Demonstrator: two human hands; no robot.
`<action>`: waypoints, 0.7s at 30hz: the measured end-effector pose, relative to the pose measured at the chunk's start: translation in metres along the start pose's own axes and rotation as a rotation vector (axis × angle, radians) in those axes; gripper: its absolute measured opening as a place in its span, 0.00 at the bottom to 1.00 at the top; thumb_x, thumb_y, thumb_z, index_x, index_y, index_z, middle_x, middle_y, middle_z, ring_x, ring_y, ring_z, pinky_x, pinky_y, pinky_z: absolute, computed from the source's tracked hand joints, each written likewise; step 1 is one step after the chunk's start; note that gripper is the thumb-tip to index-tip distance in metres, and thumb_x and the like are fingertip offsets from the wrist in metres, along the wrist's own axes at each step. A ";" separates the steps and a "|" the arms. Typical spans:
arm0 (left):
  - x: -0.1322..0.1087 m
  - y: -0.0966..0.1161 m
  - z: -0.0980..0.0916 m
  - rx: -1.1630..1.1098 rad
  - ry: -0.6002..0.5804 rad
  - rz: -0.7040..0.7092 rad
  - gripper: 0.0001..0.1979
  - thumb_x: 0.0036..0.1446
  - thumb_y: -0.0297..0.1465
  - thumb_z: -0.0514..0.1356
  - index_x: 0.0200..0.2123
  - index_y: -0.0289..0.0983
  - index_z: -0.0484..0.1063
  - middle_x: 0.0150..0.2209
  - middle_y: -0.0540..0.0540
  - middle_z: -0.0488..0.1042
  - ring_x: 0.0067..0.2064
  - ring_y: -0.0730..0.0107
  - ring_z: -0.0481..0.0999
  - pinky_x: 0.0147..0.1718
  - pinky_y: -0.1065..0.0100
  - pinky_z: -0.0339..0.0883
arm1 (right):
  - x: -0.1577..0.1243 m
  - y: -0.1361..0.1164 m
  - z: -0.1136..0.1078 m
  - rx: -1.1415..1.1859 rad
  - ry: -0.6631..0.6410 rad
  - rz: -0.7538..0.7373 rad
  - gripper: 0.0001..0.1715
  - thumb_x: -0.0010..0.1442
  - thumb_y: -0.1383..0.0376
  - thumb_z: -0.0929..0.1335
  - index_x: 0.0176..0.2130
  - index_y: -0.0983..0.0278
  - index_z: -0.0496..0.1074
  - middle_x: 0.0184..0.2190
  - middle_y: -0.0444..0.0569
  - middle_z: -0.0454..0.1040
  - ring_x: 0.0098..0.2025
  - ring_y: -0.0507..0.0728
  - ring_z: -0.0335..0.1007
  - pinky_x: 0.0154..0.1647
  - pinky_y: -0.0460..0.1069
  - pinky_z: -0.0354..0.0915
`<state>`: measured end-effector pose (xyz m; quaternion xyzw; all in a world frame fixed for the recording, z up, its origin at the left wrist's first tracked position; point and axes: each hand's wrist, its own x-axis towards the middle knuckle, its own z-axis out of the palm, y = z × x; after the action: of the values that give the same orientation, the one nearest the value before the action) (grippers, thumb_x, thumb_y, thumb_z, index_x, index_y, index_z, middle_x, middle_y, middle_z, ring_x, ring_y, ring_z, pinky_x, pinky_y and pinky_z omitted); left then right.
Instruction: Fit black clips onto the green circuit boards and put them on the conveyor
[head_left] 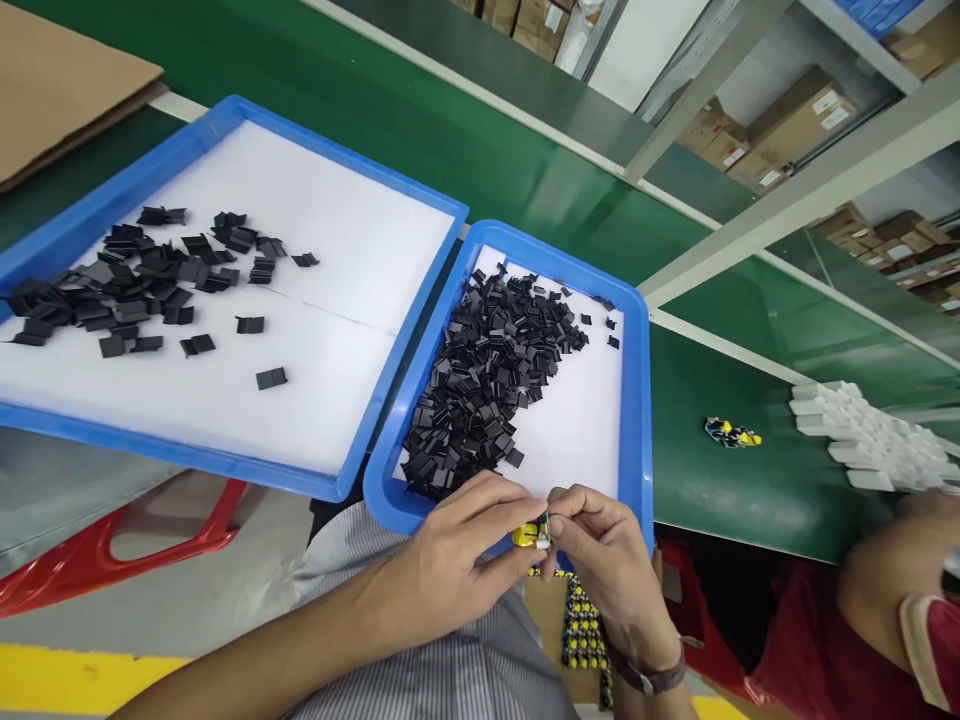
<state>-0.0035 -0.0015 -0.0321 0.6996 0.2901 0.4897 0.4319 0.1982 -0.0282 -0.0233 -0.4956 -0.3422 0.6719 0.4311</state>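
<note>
Just over the near edge of the smaller blue tray (pixel 636 420), I hold a small circuit board with a yellow component (pixel 529 534). My left hand (pixel 465 545) is closed, pinching the board between thumb and fingers. From the other side, my right hand (pixel 611 555) pinches the board's edge with thumb and forefinger; whether a smaller piece is also in that pinch is hidden. Inside the smaller tray lies a heap of small black folded pieces (pixel 487 370). Below my hands, rows of similar boards with yellow parts (pixel 583 625) sit in a cardboard box.
A larger blue tray (pixel 409 345) at left holds bigger black folded pieces (pixel 150 275). Cardboard (pixel 60 80) lies at the far left. Right of the trays are a few boards (pixel 731 433) and white plastic parts (pixel 874 435), near a co-worker's arm (pixel 896 560). A metal post (pixel 780 190) rises behind.
</note>
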 end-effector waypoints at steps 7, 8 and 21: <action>-0.001 -0.001 -0.001 0.049 -0.004 -0.015 0.21 0.63 0.21 0.65 0.59 0.36 0.72 0.47 0.40 0.78 0.48 0.62 0.78 0.48 0.60 0.78 | 0.005 -0.002 0.011 0.031 0.035 -0.023 0.08 0.61 0.63 0.78 0.33 0.63 0.80 0.27 0.43 0.78 0.20 0.51 0.76 0.22 0.45 0.74; 0.001 0.000 -0.002 0.024 -0.008 -0.028 0.21 0.63 0.20 0.65 0.58 0.37 0.73 0.47 0.41 0.78 0.48 0.63 0.78 0.48 0.61 0.78 | 0.006 -0.003 0.012 0.055 0.025 -0.015 0.08 0.60 0.62 0.78 0.33 0.63 0.79 0.26 0.43 0.78 0.19 0.51 0.76 0.21 0.45 0.74; 0.003 0.004 -0.010 -0.072 -0.085 -0.166 0.21 0.65 0.22 0.63 0.59 0.42 0.74 0.52 0.42 0.78 0.52 0.63 0.80 0.51 0.60 0.78 | 0.006 -0.004 0.016 0.157 0.024 -0.019 0.11 0.56 0.62 0.80 0.32 0.64 0.79 0.29 0.43 0.80 0.22 0.51 0.78 0.25 0.46 0.77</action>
<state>-0.0123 0.0020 -0.0254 0.6773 0.3107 0.4321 0.5079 0.1833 -0.0215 -0.0177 -0.4653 -0.2879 0.6865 0.4789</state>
